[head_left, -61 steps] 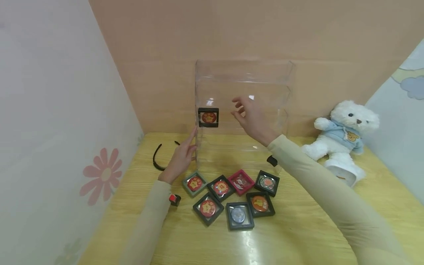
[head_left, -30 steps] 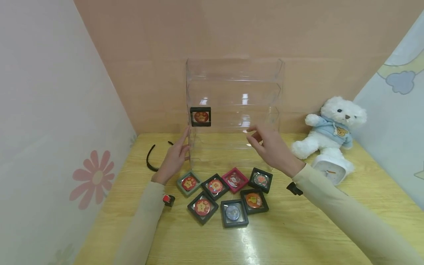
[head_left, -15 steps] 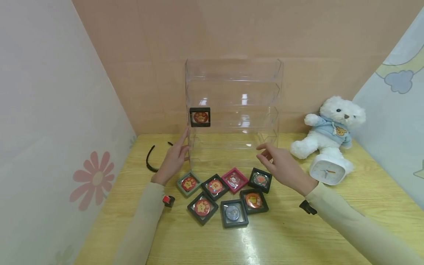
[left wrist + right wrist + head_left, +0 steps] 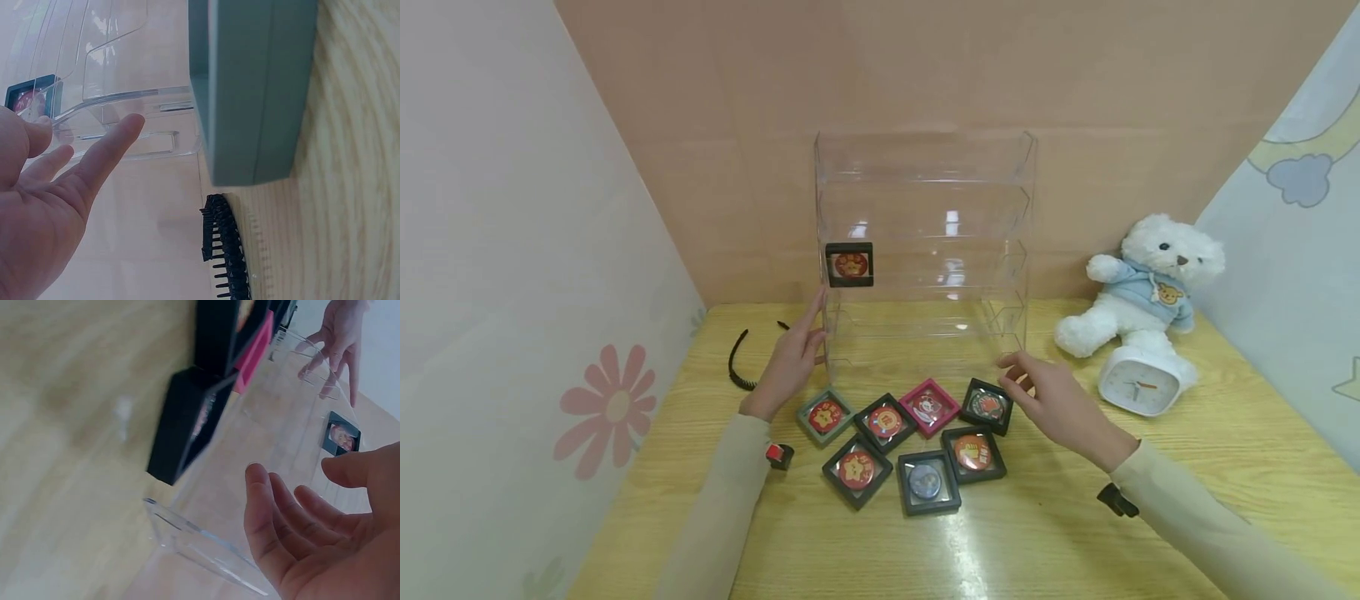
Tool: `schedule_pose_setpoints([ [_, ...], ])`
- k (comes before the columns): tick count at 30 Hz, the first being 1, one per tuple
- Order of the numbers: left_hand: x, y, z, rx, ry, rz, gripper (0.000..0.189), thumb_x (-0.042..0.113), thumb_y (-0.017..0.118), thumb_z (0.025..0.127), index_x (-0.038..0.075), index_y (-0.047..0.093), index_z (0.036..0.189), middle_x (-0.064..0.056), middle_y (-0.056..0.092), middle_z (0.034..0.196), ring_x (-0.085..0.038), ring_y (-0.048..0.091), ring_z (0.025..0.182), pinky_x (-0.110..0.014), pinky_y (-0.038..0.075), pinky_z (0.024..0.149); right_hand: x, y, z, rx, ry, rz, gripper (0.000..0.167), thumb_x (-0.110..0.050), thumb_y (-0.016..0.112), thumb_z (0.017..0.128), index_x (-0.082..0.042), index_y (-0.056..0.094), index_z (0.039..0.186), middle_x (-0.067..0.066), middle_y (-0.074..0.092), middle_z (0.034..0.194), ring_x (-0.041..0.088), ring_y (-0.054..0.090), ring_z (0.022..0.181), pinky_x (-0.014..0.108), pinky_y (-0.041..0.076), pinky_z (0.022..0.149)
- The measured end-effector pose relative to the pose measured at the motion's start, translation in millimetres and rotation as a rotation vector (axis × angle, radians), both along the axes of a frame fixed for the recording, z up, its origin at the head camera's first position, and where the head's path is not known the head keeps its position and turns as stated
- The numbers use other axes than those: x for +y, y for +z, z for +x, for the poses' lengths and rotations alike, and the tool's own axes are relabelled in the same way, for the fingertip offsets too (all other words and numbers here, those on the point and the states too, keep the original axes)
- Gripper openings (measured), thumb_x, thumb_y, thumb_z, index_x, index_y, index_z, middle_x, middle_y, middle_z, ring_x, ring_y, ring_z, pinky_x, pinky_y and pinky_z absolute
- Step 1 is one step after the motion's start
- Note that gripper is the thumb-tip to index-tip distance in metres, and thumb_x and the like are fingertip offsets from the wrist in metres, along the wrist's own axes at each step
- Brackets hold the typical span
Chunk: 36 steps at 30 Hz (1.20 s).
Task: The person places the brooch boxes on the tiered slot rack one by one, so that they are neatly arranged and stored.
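A clear acrylic tiered rack (image 4: 925, 208) stands upright at the table's back. On its middle tier, at the left end, sits a black display frame (image 4: 850, 265) with a red star badge. My left hand (image 4: 786, 367) rests against the rack's left side, fingers extended. My right hand (image 4: 1051, 396) hovers by the rack's lower right corner, fingers loosely bent around nothing. Just left of its fingertips lies a black frame with a red-and-green badge (image 4: 987, 406). Beside that are a pink frame (image 4: 929, 407), a grey-green frame (image 4: 825, 416) and several dark frames (image 4: 928, 482).
At the right, a white teddy bear (image 4: 1150, 283) in a blue hoodie sits behind a white clock (image 4: 1141, 382). A black toothed headband (image 4: 737, 362) lies left of my left hand. Walls rise at the left and back of the wooden table (image 4: 1037, 533).
My right hand has come down and to the right, from in front of the rack's middle tiers to beside the right-hand frame. My left hand stays against the rack. The view has shifted slightly.
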<state>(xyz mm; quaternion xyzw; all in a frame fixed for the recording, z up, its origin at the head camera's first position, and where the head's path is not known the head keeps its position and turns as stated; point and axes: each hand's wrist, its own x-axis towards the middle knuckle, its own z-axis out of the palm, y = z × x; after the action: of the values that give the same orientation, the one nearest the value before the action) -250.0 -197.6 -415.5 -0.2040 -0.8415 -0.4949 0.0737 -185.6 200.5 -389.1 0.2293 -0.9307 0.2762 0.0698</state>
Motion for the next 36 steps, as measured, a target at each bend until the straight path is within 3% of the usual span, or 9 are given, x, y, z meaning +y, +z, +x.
schedule_pose_setpoints([
  [8,0.0,-1.1,-1.2,0.011,-0.001,-0.004,0.072,0.007,0.042,0.108,0.041,0.008,0.163,0.001,0.02,0.166,-0.039,0.051,0.13,-0.031,0.062,0.08,12,-12.5,8.7,-0.069,-0.011,0.046,0.027,-0.017,0.063,0.103,0.001,0.063,0.123,0.004,0.069,0.097,0.017,0.066,0.082,0.035,0.058,0.069],
  [17,-0.7,-2.6,-2.2,0.024,-0.001,-0.005,0.072,0.008,0.042,0.109,0.043,0.008,0.162,0.001,0.021,0.166,-0.039,0.052,0.129,-0.031,0.062,0.078,21,-21.1,15.9,-0.087,-0.045,0.061,0.029,-0.014,0.069,0.098,0.004,0.062,0.119,0.004,0.068,0.095,0.012,0.064,0.078,0.031,0.056,0.065],
  [25,-1.6,-2.5,-2.9,0.039,-0.007,-0.006,0.073,0.004,0.043,0.108,0.039,0.01,0.163,-0.006,0.023,0.165,-0.04,0.053,0.129,-0.033,0.062,0.079,30,-30.0,19.1,-0.144,-0.058,0.072,0.039,-0.017,0.071,0.096,0.01,0.06,0.122,0.007,0.068,0.097,0.011,0.06,0.076,0.029,0.054,0.062],
  [36,-0.5,-3.8,-3.1,0.047,-0.012,0.018,0.071,0.002,0.044,0.107,0.03,0.012,0.164,-0.011,0.023,0.164,-0.046,0.052,0.127,-0.042,0.063,0.078,38,-40.0,18.4,-0.207,-0.063,0.079,0.057,-0.028,0.076,0.093,0.013,0.057,0.127,0.012,0.065,0.103,0.021,0.061,0.087,0.043,0.057,0.076],
])
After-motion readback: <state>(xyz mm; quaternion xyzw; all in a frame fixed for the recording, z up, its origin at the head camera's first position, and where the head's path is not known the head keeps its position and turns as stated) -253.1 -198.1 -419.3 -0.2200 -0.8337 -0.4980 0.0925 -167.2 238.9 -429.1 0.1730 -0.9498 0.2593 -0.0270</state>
